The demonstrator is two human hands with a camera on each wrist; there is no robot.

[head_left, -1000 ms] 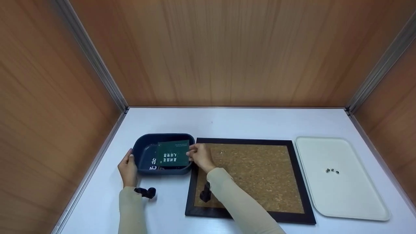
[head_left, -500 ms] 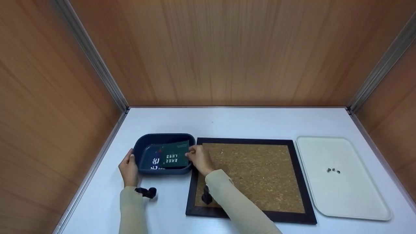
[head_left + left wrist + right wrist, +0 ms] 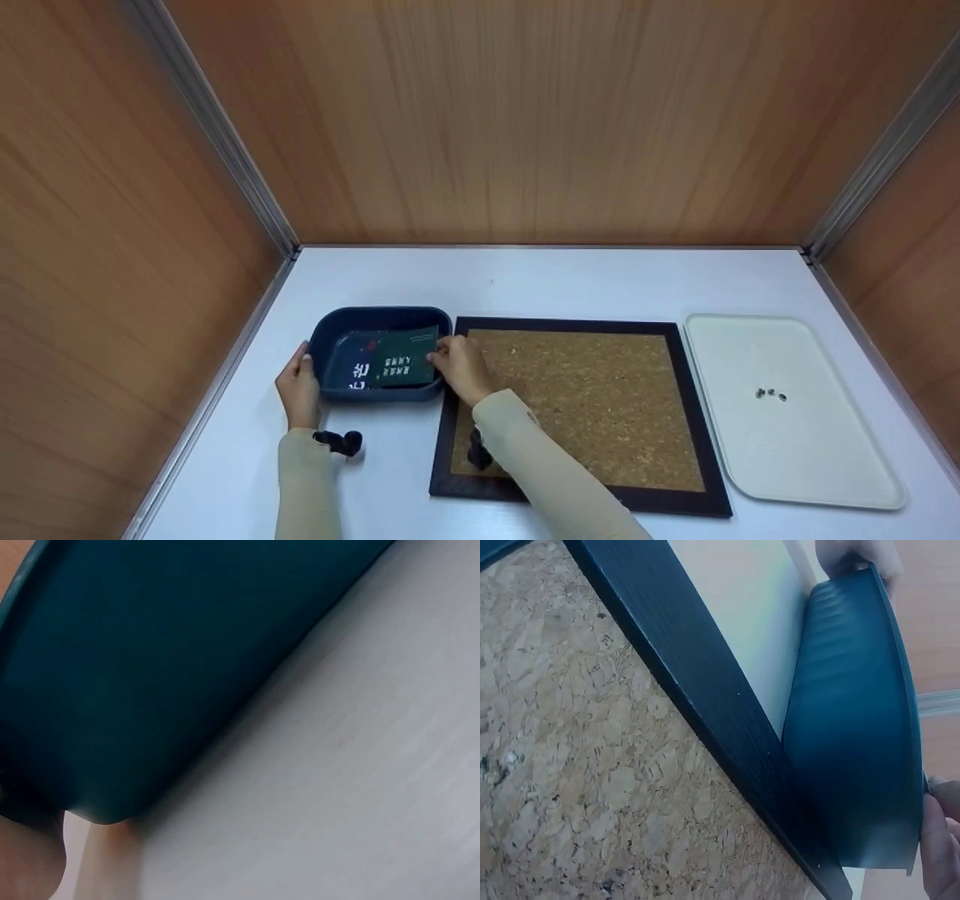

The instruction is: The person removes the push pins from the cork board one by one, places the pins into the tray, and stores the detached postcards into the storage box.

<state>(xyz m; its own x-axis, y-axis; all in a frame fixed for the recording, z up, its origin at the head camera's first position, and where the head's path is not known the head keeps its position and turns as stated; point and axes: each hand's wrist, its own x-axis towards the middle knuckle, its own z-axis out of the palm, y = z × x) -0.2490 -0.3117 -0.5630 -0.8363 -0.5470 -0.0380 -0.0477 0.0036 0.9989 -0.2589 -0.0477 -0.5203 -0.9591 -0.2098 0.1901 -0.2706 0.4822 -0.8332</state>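
A dark blue plastic basin (image 3: 330, 334) stands on the left of the white table. My left hand (image 3: 298, 390) holds its left side, thumb at the rim. In the right wrist view the left-hand fingers (image 3: 864, 553) wrap one end of the basin (image 3: 851, 705). Inside, a dark green card (image 3: 409, 360) with white characters is pinched at its right edge by my right hand (image 3: 463, 371), over the basin's right rim. Under it lies a darker printed piece (image 3: 358, 369) with large white characters, partly covered. The left wrist view shows mostly the basin's outer wall (image 3: 187, 637).
A cork board (image 3: 592, 405) with a black frame lies right of the basin, under my right forearm. Farther right is a white tray (image 3: 795, 450) holding a few small metallic bits (image 3: 771, 393). Wood-grain panels (image 3: 525, 127) enclose the table.
The green card has shifted slightly right and down in the basin, uncovering more of the darker piece with a red mark. Both hands stay nearly in place.
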